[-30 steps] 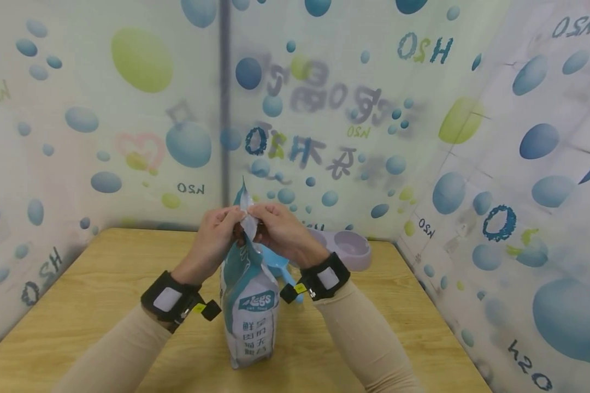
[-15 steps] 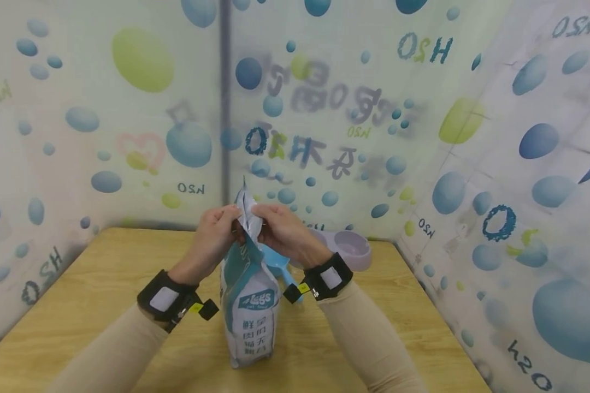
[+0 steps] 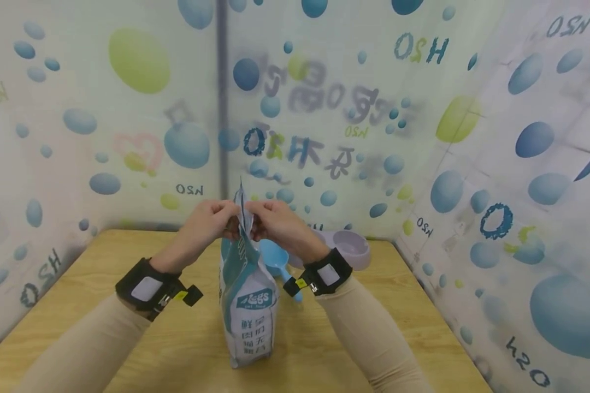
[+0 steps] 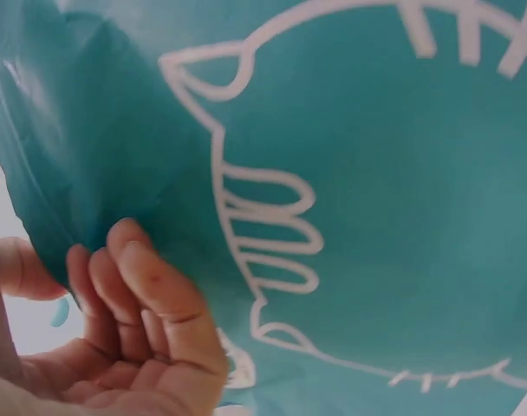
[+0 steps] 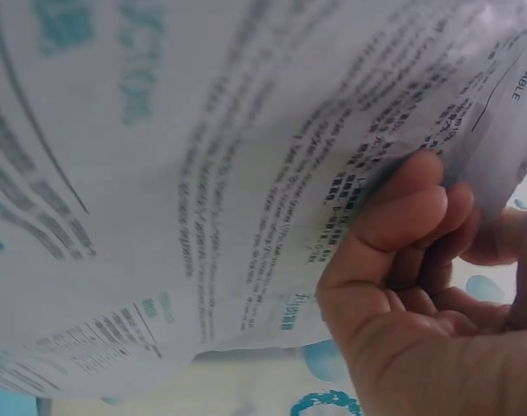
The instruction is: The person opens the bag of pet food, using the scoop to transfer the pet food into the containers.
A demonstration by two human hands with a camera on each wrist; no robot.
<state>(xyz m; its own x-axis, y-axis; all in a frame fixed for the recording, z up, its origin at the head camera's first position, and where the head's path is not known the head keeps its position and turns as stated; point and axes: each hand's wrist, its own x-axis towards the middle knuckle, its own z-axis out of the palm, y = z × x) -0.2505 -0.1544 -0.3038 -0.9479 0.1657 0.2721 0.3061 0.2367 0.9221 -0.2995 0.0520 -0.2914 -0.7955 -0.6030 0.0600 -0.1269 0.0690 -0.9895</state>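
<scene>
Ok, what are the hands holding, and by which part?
The pet food bag: the left hand and the right hand pinch it by its top, one from each side.

Upr. bag [image 3: 251, 322] (pet food) btwn hands [image 3: 281, 225]

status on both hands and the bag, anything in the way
Left hand and right hand pinching bag at top. Bag upright on table. Blue scoop behind it, not blocking.

Upright teal and white bag [image 3: 251, 286]
</scene>
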